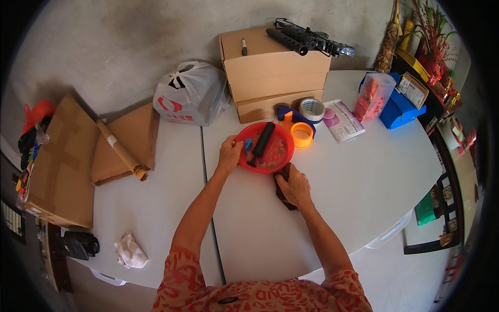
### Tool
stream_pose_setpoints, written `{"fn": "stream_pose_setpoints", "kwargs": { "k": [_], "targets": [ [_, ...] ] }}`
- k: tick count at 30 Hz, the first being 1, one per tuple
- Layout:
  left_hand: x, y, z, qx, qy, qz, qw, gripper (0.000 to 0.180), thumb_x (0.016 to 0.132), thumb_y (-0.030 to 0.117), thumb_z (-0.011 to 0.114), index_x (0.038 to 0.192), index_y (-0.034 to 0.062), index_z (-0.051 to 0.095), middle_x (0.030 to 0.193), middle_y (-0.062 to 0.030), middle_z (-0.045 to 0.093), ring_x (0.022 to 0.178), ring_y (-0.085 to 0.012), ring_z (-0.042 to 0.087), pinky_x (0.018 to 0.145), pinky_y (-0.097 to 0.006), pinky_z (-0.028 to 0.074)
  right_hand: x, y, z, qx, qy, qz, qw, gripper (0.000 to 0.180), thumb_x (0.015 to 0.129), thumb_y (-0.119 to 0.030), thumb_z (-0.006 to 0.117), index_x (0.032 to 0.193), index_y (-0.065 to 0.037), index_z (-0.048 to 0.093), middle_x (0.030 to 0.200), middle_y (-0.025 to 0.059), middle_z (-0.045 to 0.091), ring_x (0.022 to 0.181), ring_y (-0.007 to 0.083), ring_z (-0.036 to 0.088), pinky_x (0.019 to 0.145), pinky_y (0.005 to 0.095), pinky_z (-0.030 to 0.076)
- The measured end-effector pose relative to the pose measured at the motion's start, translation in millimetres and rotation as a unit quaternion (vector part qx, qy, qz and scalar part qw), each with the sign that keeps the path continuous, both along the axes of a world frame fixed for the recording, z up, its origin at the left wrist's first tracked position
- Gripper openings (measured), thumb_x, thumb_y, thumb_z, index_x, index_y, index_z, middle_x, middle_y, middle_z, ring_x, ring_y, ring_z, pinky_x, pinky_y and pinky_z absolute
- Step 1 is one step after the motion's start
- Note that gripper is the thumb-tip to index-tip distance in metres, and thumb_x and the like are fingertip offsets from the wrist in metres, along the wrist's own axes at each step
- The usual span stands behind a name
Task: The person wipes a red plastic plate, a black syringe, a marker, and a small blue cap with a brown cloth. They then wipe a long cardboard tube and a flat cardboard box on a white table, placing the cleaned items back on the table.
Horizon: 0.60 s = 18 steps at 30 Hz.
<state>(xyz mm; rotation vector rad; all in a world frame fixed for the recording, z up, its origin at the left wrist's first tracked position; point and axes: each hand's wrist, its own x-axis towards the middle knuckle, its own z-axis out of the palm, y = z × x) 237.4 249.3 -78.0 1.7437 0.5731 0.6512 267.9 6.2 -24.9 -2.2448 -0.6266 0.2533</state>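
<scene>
A round red plastic basin (283, 147) sits above the middle of the white table. Inside it lies a black hand pump-like tube (263, 139), slanting up to the right, beside a small bright blue piece (248, 144). My left hand (229, 154) is closed on the basin's left rim. Below the basin's lower right side, my right hand (295, 186) is closed around a dark brown, flat, long object (285, 197), perhaps a pouch; its upper end meets the rim, and the palm hides part of it.
Behind the basin are an orange tape ring (302, 135), a grey tape roll (312, 109) and a cardboard box (275, 67). A white plastic bag (191, 93) stands left of that box. A paper packet (343, 120) and clear container (374, 96) lie right; a crumpled cloth (130, 251) lies near left.
</scene>
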Motion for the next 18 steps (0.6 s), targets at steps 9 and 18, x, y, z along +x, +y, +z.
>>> {"fn": "stream_pose_setpoints", "kwargs": {
  "k": [9, 18],
  "targets": [
    [42, 29, -17, 0.011, -0.032, 0.037, 0.999, 0.04, 0.088, 0.031, 0.061, 0.11, -0.0015, 0.065, 0.093, -0.0182, 0.069, 0.087, -0.0265, 0.066, 0.079, -0.036, 0.05, 8, 21, -1, -0.049, -0.052, -0.019, 0.997, 0.033, 0.083, -0.028, 0.063, 0.108, -0.007, 0.057, 0.096, 0.0197, 0.067, 0.087, 0.0416, 0.063, 0.078, 0.0498, 0.048],
    [-1, -3, 9, 0.05, -0.041, 0.145, 0.987, 0.054, 0.087, 0.04, 0.062, 0.116, -0.0038, 0.055, 0.103, -0.0255, 0.057, 0.093, -0.0342, 0.058, 0.084, -0.042, 0.047, 1, 31, -43, -0.088, -0.334, -0.012, 0.938, 0.023, 0.084, -0.026, 0.063, 0.103, -0.014, 0.059, 0.091, 0.0117, 0.059, 0.074, 0.033, 0.062, 0.059, 0.0475, 0.051]
  ]
}}
